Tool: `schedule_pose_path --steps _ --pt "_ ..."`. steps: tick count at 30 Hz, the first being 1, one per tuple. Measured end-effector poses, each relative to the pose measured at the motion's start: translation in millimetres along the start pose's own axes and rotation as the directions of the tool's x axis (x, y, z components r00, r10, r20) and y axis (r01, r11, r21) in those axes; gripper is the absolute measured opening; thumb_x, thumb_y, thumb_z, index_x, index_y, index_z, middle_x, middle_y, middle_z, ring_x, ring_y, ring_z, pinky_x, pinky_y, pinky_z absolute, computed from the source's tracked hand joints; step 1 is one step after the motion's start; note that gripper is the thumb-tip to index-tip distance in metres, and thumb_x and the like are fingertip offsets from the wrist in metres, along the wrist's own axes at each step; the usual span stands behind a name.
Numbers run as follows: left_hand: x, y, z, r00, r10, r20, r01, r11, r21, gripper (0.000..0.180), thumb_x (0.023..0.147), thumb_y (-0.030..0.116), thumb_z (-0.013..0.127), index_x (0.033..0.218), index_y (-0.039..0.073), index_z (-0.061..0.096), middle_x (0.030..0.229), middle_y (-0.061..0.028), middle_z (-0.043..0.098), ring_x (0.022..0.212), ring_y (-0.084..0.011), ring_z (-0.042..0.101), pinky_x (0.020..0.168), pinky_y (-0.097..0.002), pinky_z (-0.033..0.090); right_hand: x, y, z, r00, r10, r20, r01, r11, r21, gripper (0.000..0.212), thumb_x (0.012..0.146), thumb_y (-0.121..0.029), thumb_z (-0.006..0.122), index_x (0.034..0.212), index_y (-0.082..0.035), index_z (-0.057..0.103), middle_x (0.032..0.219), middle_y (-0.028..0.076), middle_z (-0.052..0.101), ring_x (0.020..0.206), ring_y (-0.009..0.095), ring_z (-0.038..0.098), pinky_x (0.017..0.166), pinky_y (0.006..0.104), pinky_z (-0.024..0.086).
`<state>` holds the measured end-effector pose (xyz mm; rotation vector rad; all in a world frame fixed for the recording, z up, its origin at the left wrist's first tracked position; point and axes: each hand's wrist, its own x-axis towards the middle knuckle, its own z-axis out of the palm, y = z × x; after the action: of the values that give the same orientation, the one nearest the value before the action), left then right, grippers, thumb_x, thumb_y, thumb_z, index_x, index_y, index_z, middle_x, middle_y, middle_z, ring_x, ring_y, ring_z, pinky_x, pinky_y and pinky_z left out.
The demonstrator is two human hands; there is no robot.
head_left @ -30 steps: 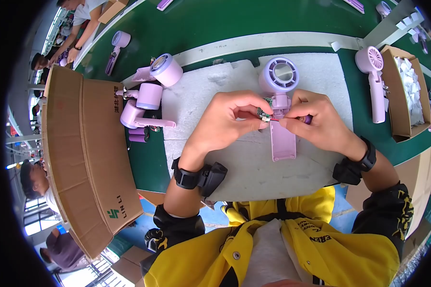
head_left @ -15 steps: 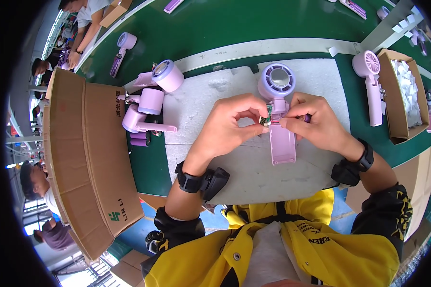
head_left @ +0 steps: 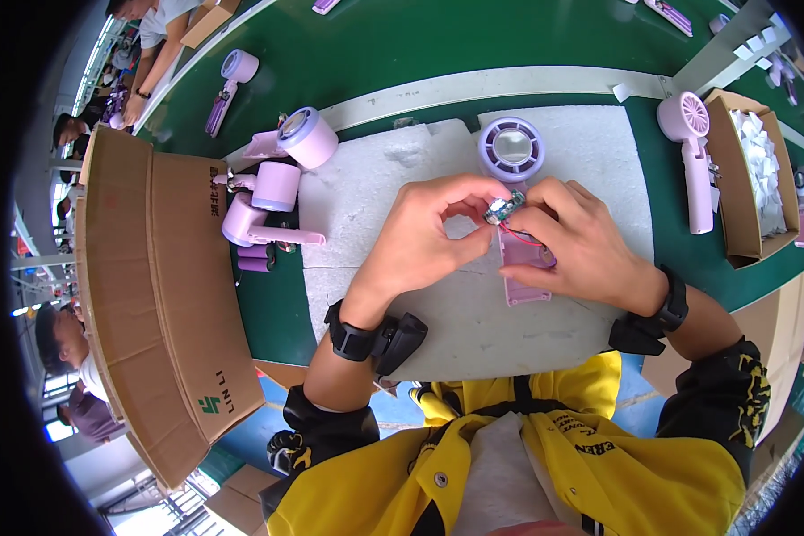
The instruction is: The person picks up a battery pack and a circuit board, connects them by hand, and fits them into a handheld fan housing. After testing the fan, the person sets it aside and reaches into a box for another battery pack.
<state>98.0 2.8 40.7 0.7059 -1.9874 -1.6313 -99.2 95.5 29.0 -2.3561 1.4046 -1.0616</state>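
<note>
Sheeting (head_left: 402,330), whitish, foam-looking and pitted, covers the middle of the frame on a smooth, slightly shiny green worktop (head_left: 509,40). Left hand (head_left: 420,237) is near the centre, thumb and index finger in a narrow pinch on a tiny green circuit board (head_left: 504,207) with bumpy, metallic-looking bits. So the board's right at frame centre, up off the sheet. Right hand (head_left: 590,241) is curled in close, its fingertips right by the board; a small dark rounded bit peeks out by the thumb, but it's mostly hidden, so I can't tell if it's gripped. Thin red wire (head_left: 523,238) loops between board and right hand.

Under them lies a shallow pale pink plastic handle shell (head_left: 528,294), open side up, with a round lavender fan head (head_left: 512,150) above it: slotted ring, shiny disc in the middle.

Left side of the frame has drum-shaped pink plastic fan heads (head_left: 277,186) bunched together, plus shiny purple cylinders (head_left: 255,259) just below, next to a big creased brown cardboard box (head_left: 188,295). Over at upper right there's a pink handheld fan with a ribbed round grille (head_left: 690,156), beside an open cardboard tray (head_left: 733,192) heaped with flimsy white scraps (head_left: 759,170).
</note>
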Motion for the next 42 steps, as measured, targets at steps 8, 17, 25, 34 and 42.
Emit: schedule_pose_path --steps 8,17,25,34,42 --pt "1 2 4 0.997 0.074 0.015 -0.075 0.983 0.168 0.035 0.075 -0.008 0.067 0.11 0.0 0.066 0.098 -0.0098 0.069 0.085 -0.0179 0.067 0.081 -0.03 0.055 -8 1 11 0.975 0.203 -0.092 -0.175 0.954 0.245 0.04 0.072 -0.006 0.079 0.107 -0.004 0.059 0.096 0.009 0.056 0.065 0.018 0.06 0.056 0.0286 0.049" --pt "1 4 8 0.995 0.092 -0.037 -0.084 0.982 0.171 0.032 0.074 -0.004 0.07 0.105 0.003 0.068 0.096 -0.0107 0.07 0.081 -0.0194 0.07 0.077 -0.0297 0.056 2 -5 7 0.945 0.281 -0.168 -0.24 0.943 0.23 0.039 0.073 0.002 0.078 0.109 -0.003 0.064 0.086 0.007 0.062 0.056 0.011 0.058 0.05 0.0245 0.047" --pt "3 -2 5 0.988 0.142 -0.062 -0.129 0.975 0.183 0.027 0.072 -0.004 0.072 0.099 0.003 0.072 0.09 -0.0105 0.071 0.075 -0.0189 0.071 0.069 -0.0283 0.057 1 -1 6 0.947 0.266 -0.181 -0.227 0.951 0.21 0.035 0.071 -0.001 0.081 0.104 -0.002 0.069 0.086 0.007 0.064 0.058 0.012 0.062 0.05 0.0243 0.048" --pt "3 3 6 0.973 0.226 -0.041 -0.198 0.915 0.352 0.028 0.071 0.0 0.073 0.099 0.003 0.074 0.086 -0.0108 0.071 0.072 -0.0204 0.071 0.065 -0.0284 0.057 0 1 4 0.94 0.293 -0.174 -0.254 0.942 0.219 0.04 0.07 0.001 0.079 0.109 -0.004 0.071 0.088 0.008 0.066 0.06 0.012 0.063 0.052 0.0235 0.05" --pt "4 2 8 0.983 0.178 -0.047 -0.153 0.931 0.331 0.027 0.071 0.001 0.074 0.098 0.003 0.074 0.087 -0.0111 0.071 0.071 -0.0205 0.071 0.065 -0.0283 0.057 -2 6 2 0.943 0.314 -0.111 -0.278 0.925 0.257 0.04 0.069 0.002 0.078 0.108 -0.006 0.073 0.086 0.008 0.066 0.061 0.011 0.063 0.053 0.0227 0.05"
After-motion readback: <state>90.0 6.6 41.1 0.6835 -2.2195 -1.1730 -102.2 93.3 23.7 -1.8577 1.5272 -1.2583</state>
